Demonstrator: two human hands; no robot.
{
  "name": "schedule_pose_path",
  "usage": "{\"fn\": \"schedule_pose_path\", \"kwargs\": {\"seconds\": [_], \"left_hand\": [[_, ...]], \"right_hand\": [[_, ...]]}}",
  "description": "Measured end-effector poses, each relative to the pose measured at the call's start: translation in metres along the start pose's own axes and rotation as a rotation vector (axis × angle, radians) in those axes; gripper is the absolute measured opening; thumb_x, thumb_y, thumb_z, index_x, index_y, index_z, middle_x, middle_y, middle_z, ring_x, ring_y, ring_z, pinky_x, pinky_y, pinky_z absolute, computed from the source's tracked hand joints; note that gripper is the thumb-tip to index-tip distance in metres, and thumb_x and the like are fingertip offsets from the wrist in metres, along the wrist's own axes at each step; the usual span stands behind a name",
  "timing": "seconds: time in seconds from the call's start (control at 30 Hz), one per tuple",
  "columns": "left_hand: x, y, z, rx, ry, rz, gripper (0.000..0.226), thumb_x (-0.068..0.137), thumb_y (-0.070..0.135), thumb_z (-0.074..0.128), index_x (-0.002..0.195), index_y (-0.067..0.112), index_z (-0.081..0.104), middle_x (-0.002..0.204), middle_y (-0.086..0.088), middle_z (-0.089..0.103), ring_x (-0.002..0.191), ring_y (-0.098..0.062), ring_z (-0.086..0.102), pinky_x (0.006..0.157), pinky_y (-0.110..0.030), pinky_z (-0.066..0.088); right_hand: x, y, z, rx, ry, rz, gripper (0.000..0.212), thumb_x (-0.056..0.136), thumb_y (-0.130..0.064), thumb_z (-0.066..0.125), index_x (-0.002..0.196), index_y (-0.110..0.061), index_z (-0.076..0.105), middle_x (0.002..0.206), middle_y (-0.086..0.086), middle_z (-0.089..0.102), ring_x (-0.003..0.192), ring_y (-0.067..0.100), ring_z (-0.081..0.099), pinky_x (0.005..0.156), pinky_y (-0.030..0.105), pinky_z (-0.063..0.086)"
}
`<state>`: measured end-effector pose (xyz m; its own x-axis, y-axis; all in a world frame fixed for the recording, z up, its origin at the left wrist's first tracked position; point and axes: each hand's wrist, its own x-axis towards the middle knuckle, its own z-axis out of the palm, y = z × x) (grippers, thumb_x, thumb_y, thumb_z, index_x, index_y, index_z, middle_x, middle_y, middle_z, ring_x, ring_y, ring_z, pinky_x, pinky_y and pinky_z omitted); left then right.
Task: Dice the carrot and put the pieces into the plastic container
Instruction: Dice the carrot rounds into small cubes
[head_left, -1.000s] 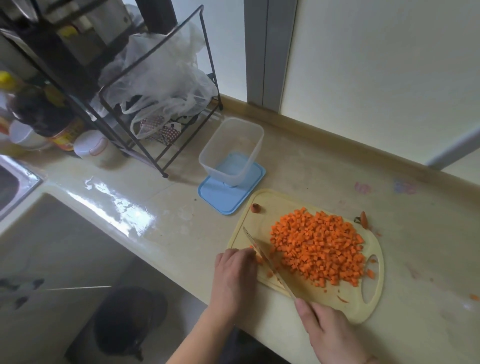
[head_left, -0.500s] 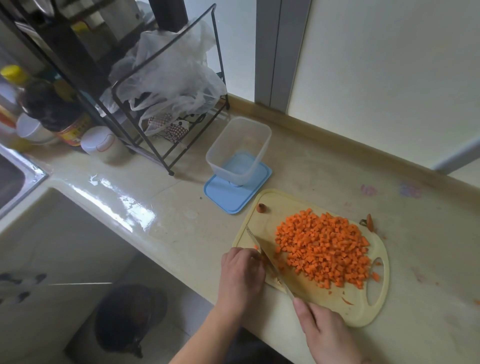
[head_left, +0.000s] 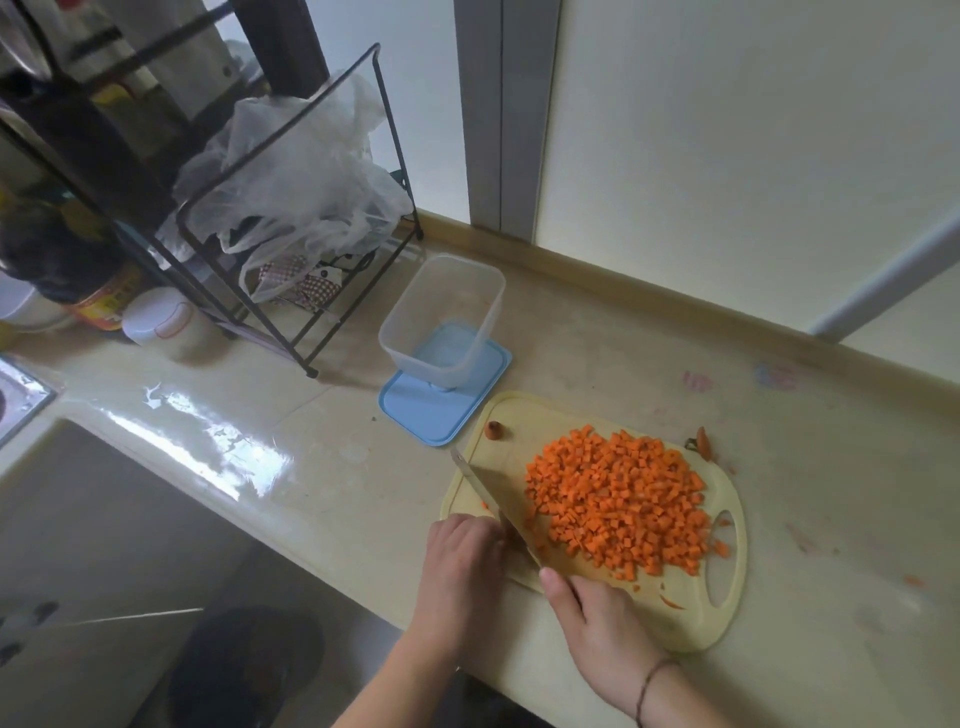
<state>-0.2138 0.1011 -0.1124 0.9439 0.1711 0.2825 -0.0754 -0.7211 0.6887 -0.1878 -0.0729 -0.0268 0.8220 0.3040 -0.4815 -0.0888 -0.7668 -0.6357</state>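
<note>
A heap of diced carrot covers the middle of the pale yellow cutting board. My right hand grips the handle of a knife, index finger along its spine, blade slanting across the board's left side. My left hand sits at the board's near left corner with fingers curled against the blade; whatever lies under them is hidden. The clear plastic container stands with nothing inside, on its blue lid, behind the board.
A carrot end lies at the board's far corner and a stem scrap beside its far edge. A black wire rack with plastic bags, jars and a white tub stands at left. The sink edge is far left.
The camera has shifted, so the scene sits further right. Both hands and the knife stay at the board's near left; the left hand has slid slightly nearer along the blade.
</note>
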Motion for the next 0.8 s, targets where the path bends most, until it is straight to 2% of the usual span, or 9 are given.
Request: {"fn": "schedule_pose_path", "kwargs": {"seconds": [0.1,0.23,0.33,0.47,0.53,0.6,0.67,0.73,0.8], "left_hand": [[0.013,0.002,-0.002,-0.052,-0.047,-0.05,0.015,0.085,0.02,0.056,0.094,0.033,0.058,0.084,0.011,0.065,0.083,-0.004,0.053,0.079,-0.02,0.04],[0.033,0.009,-0.002,-0.136,-0.08,-0.109,0.028,0.08,0.01,0.061,0.094,0.034,0.057,0.09,0.014,0.064,0.083,-0.004,0.056,0.078,-0.02,0.046],[0.029,0.014,-0.008,-0.207,0.003,-0.11,0.019,0.078,0.018,0.051,0.091,0.032,0.055,0.096,0.017,0.057,0.087,-0.013,0.059,0.076,-0.031,0.05],[0.025,0.026,-0.02,-0.159,0.24,-0.042,0.017,0.08,0.016,0.05,0.091,0.029,0.055,0.097,0.015,0.053,0.093,-0.012,0.055,0.082,-0.028,0.045],[0.03,0.039,-0.024,-0.099,0.124,0.139,0.012,0.082,0.018,0.058,0.09,0.026,0.055,0.091,0.013,0.054,0.085,-0.014,0.053,0.078,-0.028,0.043],[0.038,0.047,-0.023,0.059,-0.109,0.236,0.01,0.085,0.027,0.064,0.083,0.027,0.054,0.081,0.013,0.052,0.077,-0.014,0.051,0.073,-0.03,0.042],[0.047,0.051,-0.016,0.24,-0.287,0.191,0.019,0.086,0.041,0.064,0.077,0.027,0.055,0.075,0.012,0.052,0.074,-0.015,0.05,0.069,-0.031,0.043],[0.054,0.053,-0.007,0.292,-0.352,0.121,0.027,0.088,0.046,0.057,0.075,0.022,0.057,0.074,0.007,0.054,0.073,-0.019,0.052,0.066,-0.031,0.04],[0.061,0.056,-0.001,0.257,-0.362,0.063,0.032,0.091,0.043,0.054,0.074,0.016,0.059,0.074,0.003,0.055,0.072,-0.022,0.054,0.064,-0.03,0.038]], "right_hand": [[-0.007,0.007,-0.009,0.049,0.043,0.045,0.052,0.092,-0.057,0.037,0.058,-0.018,0.044,0.058,0.001,0.052,0.06,0.007,0.052,0.071,0.032,0.042],[-0.027,0.027,-0.027,0.057,0.112,0.071,0.054,0.084,-0.065,0.04,0.061,-0.017,0.048,0.057,0.001,0.056,0.06,0.007,0.055,0.07,0.031,0.047],[-0.038,0.036,-0.045,-0.079,0.179,0.049,0.081,0.061,-0.092,0.012,0.072,-0.023,0.053,0.06,-0.006,0.058,0.063,0.006,0.056,0.064,0.026,0.046],[-0.039,0.044,-0.062,-0.503,0.152,-0.01,0.106,0.049,-0.084,-0.025,0.106,-0.035,0.05,0.1,-0.007,0.068,0.091,0.011,0.066,0.064,0.026,0.041],[-0.036,0.045,-0.065,-0.643,0.122,-0.079,0.117,0.043,-0.078,-0.039,0.107,-0.033,0.048,0.105,-0.008,0.067,0.094,0.011,0.066,0.065,0.029,0.041],[-0.035,0.049,-0.064,-0.699,0.14,-0.177,0.119,0.044,-0.075,-0.043,0.104,-0.03,0.049,0.1,-0.006,0.068,0.09,0.014,0.067,0.061,0.031,0.039],[-0.035,0.049,-0.064,-0.722,0.201,-0.26,0.106,0.063,-0.078,-0.032,0.092,-0.027,0.057,0.082,-0.002,0.068,0.071,0.016,0.068,0.052,0.03,0.04],[-0.035,0.052,-0.063,-0.737,0.223,-0.26,0.078,0.083,-0.073,0.0,0.073,-0.025,0.061,0.06,-0.002,0.062,0.046,0.017,0.061,0.041,0.027,0.032],[-0.034,0.06,-0.059,-0.76,0.322,-0.313,0.06,0.078,-0.068,0.024,0.055,-0.025,0.059,0.042,-0.003,0.051,0.029,0.016,0.048,0.038,0.022,0.019]]}}
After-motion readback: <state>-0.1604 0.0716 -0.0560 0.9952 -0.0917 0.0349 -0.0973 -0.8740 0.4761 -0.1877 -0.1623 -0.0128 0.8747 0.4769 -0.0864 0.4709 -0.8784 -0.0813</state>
